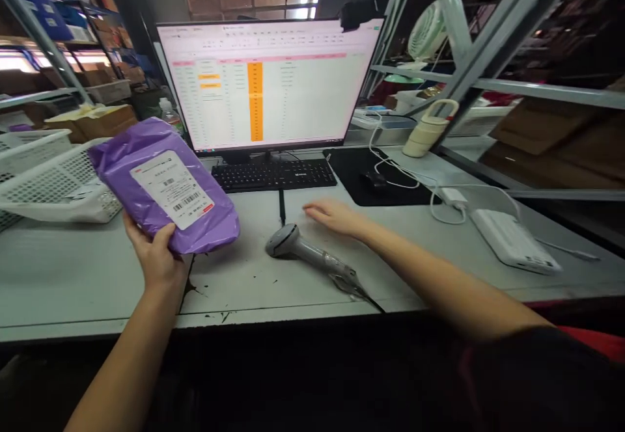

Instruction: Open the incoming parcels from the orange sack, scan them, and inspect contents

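Observation:
My left hand (155, 254) grips the near edge of a purple plastic parcel (146, 159) and holds it tilted above the left part of the desk. A white shipping label (172, 189) with barcodes faces me. My right hand (333, 215) lies flat on the desk with fingers stretched out, holding nothing. A grey handheld barcode scanner (312, 256) lies on its side just in front of that hand, head pointing left.
A monitor (266, 84) showing a spreadsheet stands behind a black keyboard (273, 174). White mesh baskets (53, 181) sit at the left. A mouse (374, 180) on a black pad, white cables and a white power bank (512, 239) lie right. Metal shelving rises behind.

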The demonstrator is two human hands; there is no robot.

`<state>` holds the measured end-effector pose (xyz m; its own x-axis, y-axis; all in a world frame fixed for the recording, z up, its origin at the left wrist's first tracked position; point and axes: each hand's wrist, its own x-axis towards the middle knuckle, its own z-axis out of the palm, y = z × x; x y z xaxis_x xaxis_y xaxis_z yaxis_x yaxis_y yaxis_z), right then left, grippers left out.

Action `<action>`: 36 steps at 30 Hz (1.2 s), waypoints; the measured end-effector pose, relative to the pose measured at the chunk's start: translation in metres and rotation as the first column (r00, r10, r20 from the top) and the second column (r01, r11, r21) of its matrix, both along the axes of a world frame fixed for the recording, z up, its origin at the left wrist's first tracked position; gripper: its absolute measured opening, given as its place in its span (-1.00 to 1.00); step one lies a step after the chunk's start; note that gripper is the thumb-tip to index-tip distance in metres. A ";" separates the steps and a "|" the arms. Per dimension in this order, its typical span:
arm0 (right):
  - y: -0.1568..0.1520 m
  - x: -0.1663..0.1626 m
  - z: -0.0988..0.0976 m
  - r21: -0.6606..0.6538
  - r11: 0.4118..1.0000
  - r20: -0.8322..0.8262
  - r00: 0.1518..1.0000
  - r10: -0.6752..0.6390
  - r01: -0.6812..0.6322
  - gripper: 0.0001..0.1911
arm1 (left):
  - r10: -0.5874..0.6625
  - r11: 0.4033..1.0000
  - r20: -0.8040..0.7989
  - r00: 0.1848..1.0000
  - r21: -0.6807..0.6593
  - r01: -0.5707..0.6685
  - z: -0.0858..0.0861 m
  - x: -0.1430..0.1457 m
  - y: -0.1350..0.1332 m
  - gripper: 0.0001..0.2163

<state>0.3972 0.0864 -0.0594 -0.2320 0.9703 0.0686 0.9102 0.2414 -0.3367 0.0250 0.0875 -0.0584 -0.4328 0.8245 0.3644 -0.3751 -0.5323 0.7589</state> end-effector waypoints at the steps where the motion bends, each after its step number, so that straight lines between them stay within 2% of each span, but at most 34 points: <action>1: 0.014 0.009 -0.005 0.076 0.995 0.060 0.996 -0.068 0.064 -0.57 | -0.008 1.000 -0.013 1.000 -0.003 0.008 0.000 0.000 0.001 -0.29; 3: 0.039 0.020 -0.015 0.174 0.972 0.129 0.975 -0.180 0.156 -0.59 | -0.002 1.000 -0.028 1.000 0.002 0.002 -0.002 -0.001 0.004 -0.26; 5: 0.057 0.023 -0.024 0.202 0.960 0.145 0.964 -0.224 0.193 -0.60 | 0.023 1.000 -0.037 0.999 0.011 -0.022 -0.003 -0.002 0.007 -0.24; 10: 0.075 0.018 -0.033 0.287 0.925 0.176 0.935 -0.308 0.250 -0.61 | 0.053 0.999 -0.050 0.997 -0.007 -0.053 -0.006 -0.004 0.011 -0.26; 16: 0.088 0.014 -0.026 0.310 0.918 0.194 0.929 -0.316 0.248 -0.61 | 0.044 0.998 -0.068 0.997 -0.046 -0.047 -0.010 -0.007 0.013 -0.27; 21: 0.089 -0.002 -0.005 0.275 0.928 0.205 0.927 -0.313 0.252 -0.59 | 0.033 0.997 -0.043 0.999 -0.067 -0.036 -0.011 -0.010 0.014 -0.33; 23: 0.081 -0.016 0.003 0.249 0.935 0.209 0.928 -0.308 0.254 -0.55 | 0.010 0.996 -0.007 1.000 -0.089 -0.011 -0.010 -0.010 0.015 -0.38; 26: 0.068 -0.042 0.006 0.121 0.969 0.244 0.939 -0.241 0.217 -0.53 | -0.014 0.995 0.039 0.999 -0.099 0.018 -0.009 -0.008 0.017 -0.41; 30: 0.061 -0.065 0.000 -0.033 0.977 0.294 0.937 -0.191 0.209 -0.40 | 0.043 0.999 0.018 0.999 -0.027 -0.043 -0.010 -0.007 0.020 -0.33; 34: 0.061 -0.053 0.001 -0.140 0.959 0.299 0.934 -0.197 0.247 -0.34 | 0.070 0.997 -0.036 0.997 0.024 -0.069 -0.015 -0.009 0.019 -0.30; 36: 0.055 -0.038 0.005 -0.169 0.951 0.282 0.937 -0.204 0.259 -0.40 | 0.050 0.998 -0.042 0.998 0.043 -0.048 -0.016 -0.010 0.019 -0.34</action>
<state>0.3591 0.1413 -0.0548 0.0174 0.9861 -0.1652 0.9942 -0.0346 -0.1018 0.0154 0.1066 -0.0749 -0.4554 0.7863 0.4175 -0.3155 -0.5810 0.7503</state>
